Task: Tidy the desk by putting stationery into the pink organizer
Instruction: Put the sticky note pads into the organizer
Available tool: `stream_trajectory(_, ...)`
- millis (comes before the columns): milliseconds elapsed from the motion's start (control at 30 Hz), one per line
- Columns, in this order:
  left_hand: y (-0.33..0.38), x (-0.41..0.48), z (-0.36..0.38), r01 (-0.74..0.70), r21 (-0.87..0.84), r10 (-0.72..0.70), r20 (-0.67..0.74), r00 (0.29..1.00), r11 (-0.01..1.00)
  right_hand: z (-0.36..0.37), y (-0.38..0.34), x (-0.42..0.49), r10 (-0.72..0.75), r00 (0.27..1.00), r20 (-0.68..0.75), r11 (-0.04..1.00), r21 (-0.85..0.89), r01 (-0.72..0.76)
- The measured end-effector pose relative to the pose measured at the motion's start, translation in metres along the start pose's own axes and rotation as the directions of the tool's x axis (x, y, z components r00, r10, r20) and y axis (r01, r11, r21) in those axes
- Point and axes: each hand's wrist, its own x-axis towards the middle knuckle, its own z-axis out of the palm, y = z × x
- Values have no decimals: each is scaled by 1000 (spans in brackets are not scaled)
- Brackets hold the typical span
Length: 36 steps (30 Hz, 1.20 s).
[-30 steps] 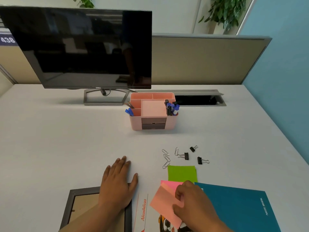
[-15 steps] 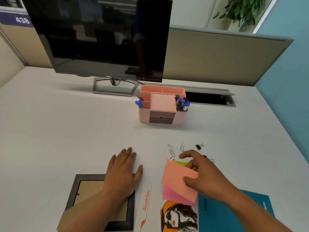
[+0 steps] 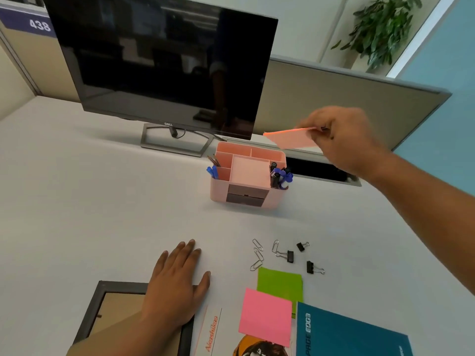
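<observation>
The pink organizer (image 3: 218, 191) stands mid-desk below the monitor, with blue pens in its left and right compartments. My right hand (image 3: 341, 140) pinches an orange sticky-note pad (image 3: 290, 138) in the air, above and just right of the organizer's back edge. My left hand (image 3: 177, 281) lies flat on the desk, its palm over the corner of a dark picture frame (image 3: 102, 304). A pink sticky pad (image 3: 264, 317) and a green sticky pad (image 3: 280, 283) lie at the front. Several paper clips (image 3: 258, 255) and three black binder clips (image 3: 290, 256) lie behind them.
A black monitor (image 3: 164, 68) on a grey stand rises behind the organizer. A cable slot (image 3: 321, 170) opens in the desk at the back right. A teal notebook (image 3: 347, 335) and a printed leaflet (image 3: 213, 330) lie at the front edge. A grey partition (image 3: 334, 98) closes the back.
My right hand has lifted the orange pad from the front of the desk and carried it up and away, over the organizer. The left hand has stayed flat on the frame.
</observation>
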Motion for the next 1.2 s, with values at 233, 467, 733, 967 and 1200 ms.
stream_trajectory(233,-2,0,3,1,29,-2,37,999,1000,50,22,55,-142,982,123,941,-291,172)
stream_trajectory(467,-5,0,7,-7,26,6,40,999,1000,90,18,67,-66,969,236,933,-331,144)
stream_trajectory(733,-6,1,8,-5,43,3,49,999,999,94,19,63,51,961,270,985,-172,-4)
stream_trajectory(967,-3,0,4,5,48,-8,59,998,999,83,25,43,108,981,161,987,-133,-87)
stream_trajectory(1200,-3,0,4,13,49,-16,63,998,999,88,48,34,319,913,254,940,-209,-270)
